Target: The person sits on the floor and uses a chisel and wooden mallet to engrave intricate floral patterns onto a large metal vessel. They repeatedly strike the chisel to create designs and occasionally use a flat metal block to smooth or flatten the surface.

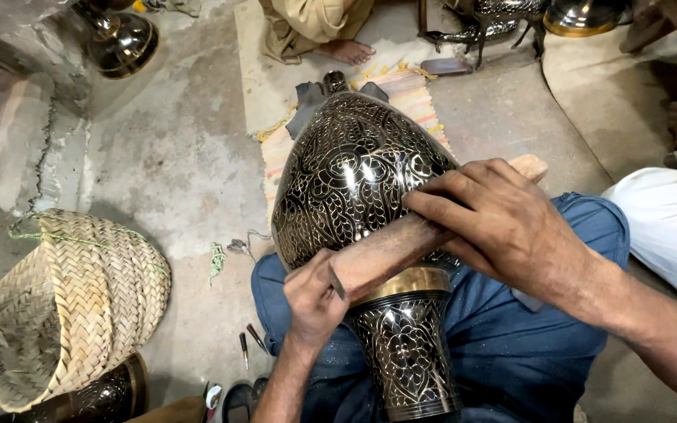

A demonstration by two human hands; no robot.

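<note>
**Engraved vase held across lap, floor workshop**

Surface: bare concrete floor [174, 157], cracked and stained at left. A striped mat [413, 98] lies under the top end of the vase. Person sits on the floor in blue trousers [511, 345].

The black engraved vase [354, 180] lies across the lap, brass band and foot toward the camera. A wooden block [401, 247] rests across its narrow waist. Left hand [315, 301] is closed around the block's near end; right hand [503, 227] is pressed flat over block and vase, fingers spread.

Edges: woven basket [72, 305] close at left, small metal tools [248, 341] beside the left knee. Another person's bare foot [346, 51] beyond the mat. Open floor between basket and mat.
</note>
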